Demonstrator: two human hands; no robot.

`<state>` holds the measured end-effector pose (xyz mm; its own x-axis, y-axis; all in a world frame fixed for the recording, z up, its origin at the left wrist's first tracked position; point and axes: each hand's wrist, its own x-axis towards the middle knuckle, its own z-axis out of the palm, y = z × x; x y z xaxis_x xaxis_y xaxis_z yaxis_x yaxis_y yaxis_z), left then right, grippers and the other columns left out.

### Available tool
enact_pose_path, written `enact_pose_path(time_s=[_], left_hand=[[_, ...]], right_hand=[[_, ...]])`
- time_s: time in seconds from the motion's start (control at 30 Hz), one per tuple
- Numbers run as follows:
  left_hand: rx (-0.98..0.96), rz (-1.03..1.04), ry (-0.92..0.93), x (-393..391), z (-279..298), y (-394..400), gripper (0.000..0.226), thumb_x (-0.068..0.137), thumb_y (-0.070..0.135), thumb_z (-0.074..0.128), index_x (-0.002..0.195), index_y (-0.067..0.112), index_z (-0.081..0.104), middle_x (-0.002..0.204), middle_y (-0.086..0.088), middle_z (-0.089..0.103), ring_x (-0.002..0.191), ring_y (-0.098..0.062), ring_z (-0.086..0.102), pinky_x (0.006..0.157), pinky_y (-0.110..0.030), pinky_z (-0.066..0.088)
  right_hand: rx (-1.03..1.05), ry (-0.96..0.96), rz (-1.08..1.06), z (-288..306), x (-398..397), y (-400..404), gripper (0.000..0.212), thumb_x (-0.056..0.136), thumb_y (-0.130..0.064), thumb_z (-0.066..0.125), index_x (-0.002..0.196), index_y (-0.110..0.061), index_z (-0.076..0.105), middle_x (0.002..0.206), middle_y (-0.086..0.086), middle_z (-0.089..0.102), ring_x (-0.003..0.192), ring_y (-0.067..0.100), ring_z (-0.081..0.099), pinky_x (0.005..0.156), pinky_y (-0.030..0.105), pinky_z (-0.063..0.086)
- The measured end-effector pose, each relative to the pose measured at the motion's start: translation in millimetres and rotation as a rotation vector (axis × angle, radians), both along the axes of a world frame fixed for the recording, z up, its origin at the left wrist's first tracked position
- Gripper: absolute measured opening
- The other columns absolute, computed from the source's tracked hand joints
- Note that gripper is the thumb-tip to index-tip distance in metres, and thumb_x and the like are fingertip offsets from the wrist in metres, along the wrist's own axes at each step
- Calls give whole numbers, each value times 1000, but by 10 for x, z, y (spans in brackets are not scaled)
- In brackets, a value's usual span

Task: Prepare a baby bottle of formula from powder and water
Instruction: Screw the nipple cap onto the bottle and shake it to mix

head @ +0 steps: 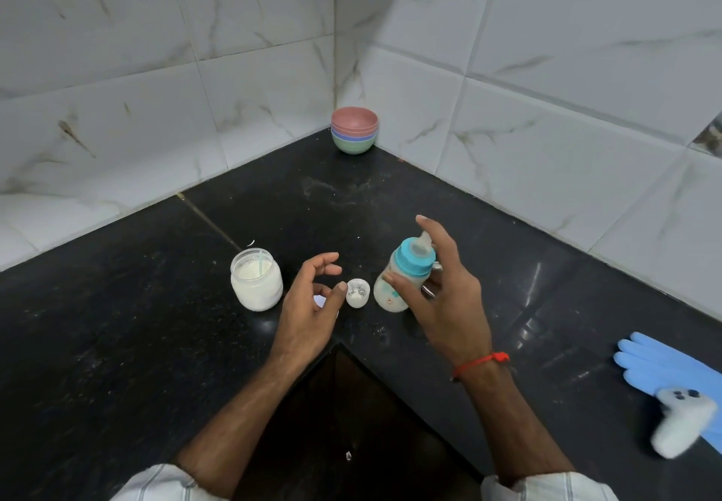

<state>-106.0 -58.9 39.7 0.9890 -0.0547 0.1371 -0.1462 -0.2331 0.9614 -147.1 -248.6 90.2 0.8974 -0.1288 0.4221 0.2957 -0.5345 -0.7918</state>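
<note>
A baby bottle (pixel 390 293) with a teal collar and a clear teat holds milky liquid and leans to the left just above the black counter (pixel 156 344). My right hand (pixel 445 297) grips it, thumb on the front of the body, fingers behind, index finger stretched up past the teat. My left hand (pixel 308 305) hovers to its left with loosely curled fingers and holds nothing; its thumb tip is beside a small white cap (pixel 358 294) lying on the counter. An open glass jar of white powder (pixel 256 282), a thin teal scoop handle inside, stands further left.
Several stacked coloured bowls (pixel 354 129) sit in the tiled corner at the back. A blue glove (pixel 660 364) and a white controller (pixel 681 428) lie at the right edge. The counter's inner corner (pixel 340 344) cuts in just below my wrists.
</note>
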Motion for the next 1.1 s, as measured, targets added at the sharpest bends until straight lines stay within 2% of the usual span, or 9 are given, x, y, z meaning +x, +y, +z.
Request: enact_pose_path(time_s=[0.2,0.37,0.57,0.63,0.7,0.9,0.97,1.03,1.1], left_hand=[[-20,15,5,-24,-22,31,43,94,11,66,127,36,54,117,9,63,82,-6,61,72,-10,49],[-9,-1,6,-33,-15,23,43,95,12,66,131,31,54,117,11,62,79,-1,60,74,-10,49],[-20,6,3,-21,-45,17,43,94,12,66,129,33,54,117,9,63,83,-10,61,74,-11,49],[-12,-2,1,-23,-47,3,43,94,13,67,128,36,54,117,11,63,84,-11,61,76,-14,49],[1,-10,1,-23,-45,-18,44,94,14,67,127,38,53,117,13,62,85,-9,62,77,-16,50],[-3,-4,-5,-9,-43,-29,44,94,14,67,130,35,54,117,13,64,85,-11,63,79,-22,53],[0,-7,-2,-17,-52,-27,44,94,15,67,131,34,54,117,13,64,86,-11,63,79,-22,52],[1,-14,1,-20,-63,-22,44,94,16,67,133,34,53,117,14,63,86,-8,63,77,-20,51],[-1,-10,-20,-13,-56,-10,45,94,15,66,133,32,53,117,12,63,84,-6,63,75,-17,51]], right_hand=[[131,-436,-104,30,-169,115,81,81,-13,85,143,-40,39,132,16,61,119,34,64,94,50,58],[-58,5,-12,-36,-118,72,74,84,-39,78,146,-44,38,125,-15,58,112,11,66,94,41,59],[194,-426,-169,158,-171,169,77,81,-16,86,141,-28,39,136,8,58,116,28,65,92,40,59],[116,-266,-114,106,-85,172,76,82,-21,84,143,-30,38,135,-15,53,117,23,63,93,40,59],[-37,-17,-24,1,-41,173,76,85,-31,80,146,-40,35,127,-23,52,114,14,63,94,41,58],[121,-433,-151,208,-125,275,78,81,-16,85,142,-33,39,140,-13,54,121,20,63,97,29,56],[16,-295,-90,138,-57,260,77,85,-23,82,144,-40,36,137,-27,48,122,13,60,102,35,54],[-145,-45,10,0,-38,218,76,89,-33,78,148,-45,33,132,-24,49,120,0,54,103,38,52],[-114,-85,0,41,-78,217,77,88,-32,79,149,-42,33,132,-27,49,121,-3,54,103,33,52]])
